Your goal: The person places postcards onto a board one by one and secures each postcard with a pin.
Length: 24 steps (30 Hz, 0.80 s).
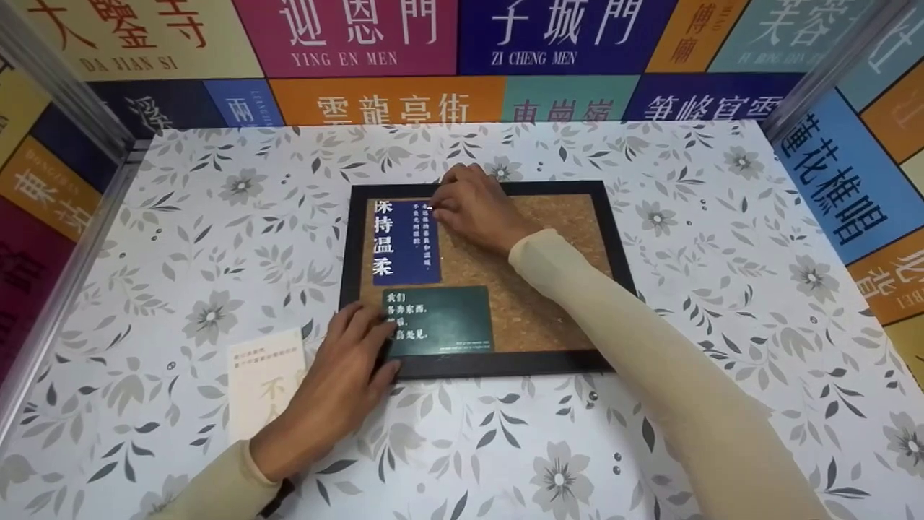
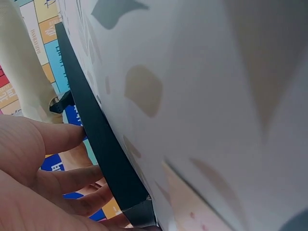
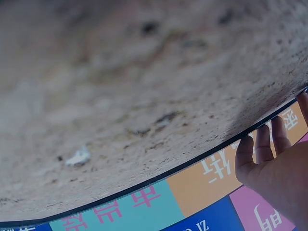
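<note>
A cork board (image 1: 556, 238) with a black frame (image 1: 505, 364) lies on the table. On its left part are an upright blue card (image 1: 404, 253) with white writing and, below it, a sideways green card (image 1: 455, 318). My right hand (image 1: 476, 206) bends over the blue card's upper right corner, thumb and fingertips close together there beside a tiny white spot; I cannot tell whether they pinch something. My left hand (image 1: 346, 375) rests at the frame's lower left corner, fingers spread over the green card's left end. In the left wrist view its fingers (image 2: 72, 180) lie along the frame's side.
A pale cream card (image 1: 263, 375) with printed writing lies left of the board, partly under my left wrist. A floral cloth (image 1: 563, 448) covers the table. Panels with large lettering (image 1: 390, 101) stand behind the table and along both sides.
</note>
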Available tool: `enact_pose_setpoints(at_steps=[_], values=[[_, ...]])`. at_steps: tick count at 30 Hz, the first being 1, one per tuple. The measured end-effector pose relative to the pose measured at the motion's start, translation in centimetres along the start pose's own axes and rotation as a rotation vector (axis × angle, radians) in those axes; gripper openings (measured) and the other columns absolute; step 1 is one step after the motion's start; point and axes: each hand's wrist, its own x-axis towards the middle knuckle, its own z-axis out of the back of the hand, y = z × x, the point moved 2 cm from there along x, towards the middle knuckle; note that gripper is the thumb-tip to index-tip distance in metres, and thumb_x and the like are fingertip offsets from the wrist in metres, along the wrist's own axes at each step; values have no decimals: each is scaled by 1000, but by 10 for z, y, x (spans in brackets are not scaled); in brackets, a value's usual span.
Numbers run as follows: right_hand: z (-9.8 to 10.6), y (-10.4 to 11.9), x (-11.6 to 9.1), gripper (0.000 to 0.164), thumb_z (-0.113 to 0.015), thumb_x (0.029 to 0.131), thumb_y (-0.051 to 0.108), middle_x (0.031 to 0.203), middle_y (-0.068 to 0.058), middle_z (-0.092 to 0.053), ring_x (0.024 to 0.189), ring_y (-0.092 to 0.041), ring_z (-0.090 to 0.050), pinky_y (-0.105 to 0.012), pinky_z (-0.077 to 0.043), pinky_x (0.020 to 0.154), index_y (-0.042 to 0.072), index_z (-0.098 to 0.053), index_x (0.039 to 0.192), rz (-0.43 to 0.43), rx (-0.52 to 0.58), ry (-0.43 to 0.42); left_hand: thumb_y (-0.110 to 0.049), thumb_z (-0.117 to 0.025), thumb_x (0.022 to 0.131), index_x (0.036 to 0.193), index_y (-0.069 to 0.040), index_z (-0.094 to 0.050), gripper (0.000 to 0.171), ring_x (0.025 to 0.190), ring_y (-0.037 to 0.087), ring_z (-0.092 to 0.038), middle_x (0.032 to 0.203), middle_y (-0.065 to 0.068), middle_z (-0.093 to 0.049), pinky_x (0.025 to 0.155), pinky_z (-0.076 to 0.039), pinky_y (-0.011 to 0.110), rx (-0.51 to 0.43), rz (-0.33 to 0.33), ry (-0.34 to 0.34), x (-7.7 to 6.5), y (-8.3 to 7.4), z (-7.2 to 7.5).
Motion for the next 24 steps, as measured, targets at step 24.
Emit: enact_pose_setpoints(at_steps=[24], values=[[10,3,-28,31,-68,112,27,143,-10,-63,136,-28,-51,-49,-39,122,11,-79,135,-17,56,65,-4,-81,97,136,8,-69,42,150,43,-42,150,20,-59,124,-40,57,-10,17,1,0,-1,-1]])
